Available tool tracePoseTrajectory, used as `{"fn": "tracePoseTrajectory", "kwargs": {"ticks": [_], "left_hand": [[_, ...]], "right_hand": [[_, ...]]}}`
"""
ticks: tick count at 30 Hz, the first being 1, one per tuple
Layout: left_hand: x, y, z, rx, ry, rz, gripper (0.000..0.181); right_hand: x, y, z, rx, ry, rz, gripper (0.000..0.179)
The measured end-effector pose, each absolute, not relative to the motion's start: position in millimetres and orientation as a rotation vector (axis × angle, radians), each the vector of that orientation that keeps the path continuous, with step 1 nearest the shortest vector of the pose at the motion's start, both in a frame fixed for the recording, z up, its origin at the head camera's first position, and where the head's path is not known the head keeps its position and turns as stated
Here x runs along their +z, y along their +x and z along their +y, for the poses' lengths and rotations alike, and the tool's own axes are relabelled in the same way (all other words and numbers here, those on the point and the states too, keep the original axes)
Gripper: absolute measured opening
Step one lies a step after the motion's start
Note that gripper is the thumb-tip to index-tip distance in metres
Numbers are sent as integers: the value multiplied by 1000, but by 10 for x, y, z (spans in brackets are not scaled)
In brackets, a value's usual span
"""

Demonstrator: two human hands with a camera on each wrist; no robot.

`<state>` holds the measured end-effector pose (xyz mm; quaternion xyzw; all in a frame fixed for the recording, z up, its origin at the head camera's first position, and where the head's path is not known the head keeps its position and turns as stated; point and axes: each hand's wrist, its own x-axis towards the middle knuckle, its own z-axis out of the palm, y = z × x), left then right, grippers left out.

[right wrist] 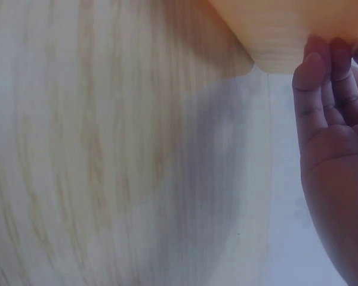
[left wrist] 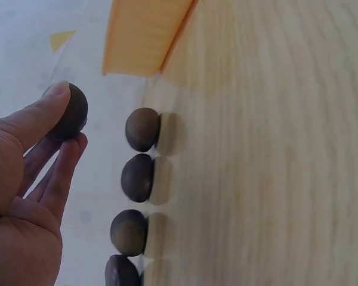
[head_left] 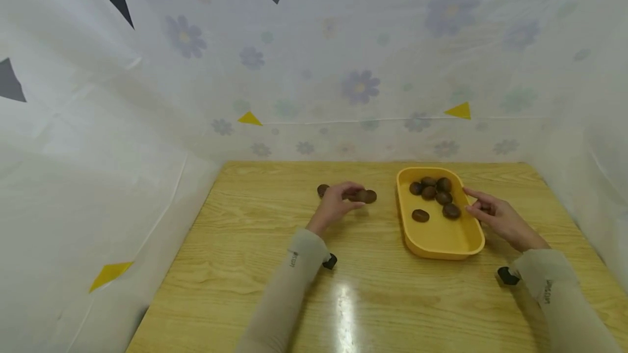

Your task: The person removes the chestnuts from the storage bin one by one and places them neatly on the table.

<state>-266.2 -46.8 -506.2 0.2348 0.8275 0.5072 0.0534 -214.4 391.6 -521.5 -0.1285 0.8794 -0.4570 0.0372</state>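
My left hand (head_left: pixel 336 203) pinches a dark brown, roughly egg-shaped fruit (left wrist: pixel 76 116) between thumb and fingertips. Beside it in the left wrist view, several similar brown fruits (left wrist: pixel 142 128) lie in a row on the table, partly hidden by the hand in the head view. A yellow rectangular tray (head_left: pixel 432 241) stands to the right with several of these fruits (head_left: pixel 429 193) inside, mostly grouped toward the far end. My right hand (head_left: pixel 505 225) is at the tray's right side, its loosely bent fingers (right wrist: pixel 310 71) touching the outer wall and rim.
The wood-grain table (head_left: pixel 235 266) has its far edge against a pale flowered sheet (head_left: pixel 314 86), which also hangs at both sides. Yellow and dark triangles mark the sheet. Each wrist bears a small black camera (head_left: pixel 507 275).
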Motion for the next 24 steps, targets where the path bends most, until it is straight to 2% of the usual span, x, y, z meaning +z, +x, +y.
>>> {"fn": "tracePoseTrajectory", "kwargs": {"ticks": [14,24], "left_hand": [[-5232,-2599,-262,1485,611,2532,40],[-5316,-2601,-240,1341,647,2604,38]], "right_hand": [[-5250,-2149,3919,-1419,-386,2689,61],[-5221,-2146,3922,-1397,-392,2687,62]]}}
